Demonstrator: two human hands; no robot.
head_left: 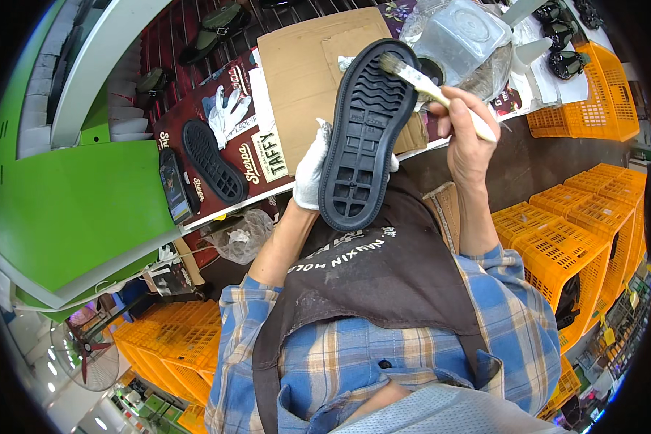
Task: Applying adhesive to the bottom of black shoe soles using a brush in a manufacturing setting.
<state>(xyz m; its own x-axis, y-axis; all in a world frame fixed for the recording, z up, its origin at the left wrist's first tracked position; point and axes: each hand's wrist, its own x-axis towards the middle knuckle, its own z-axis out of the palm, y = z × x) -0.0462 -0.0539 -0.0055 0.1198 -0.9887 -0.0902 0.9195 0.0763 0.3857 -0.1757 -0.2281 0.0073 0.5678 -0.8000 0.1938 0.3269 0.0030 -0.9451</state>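
A black rubber shoe sole (365, 145) is held up in front of me, its ribbed and gridded face toward me. My left hand (313, 168), in a white glove, grips it along its left edge; some of the fingers are hidden behind it. My bare right hand (467, 134) is closed round the pale handle of a paintbrush (428, 88). The bristles touch the wavy ribs near the sole's top end. Another black sole (213, 163) lies on the bench to the left, beside a white glove (228, 114).
A sheet of cardboard (289, 79) covers the bench behind the sole. A clear plastic container (464, 37) stands at the back right. A phone (172, 184) rests at the left edge, beside a green surface (72, 210). Orange crates (557, 246) are stacked on the right.
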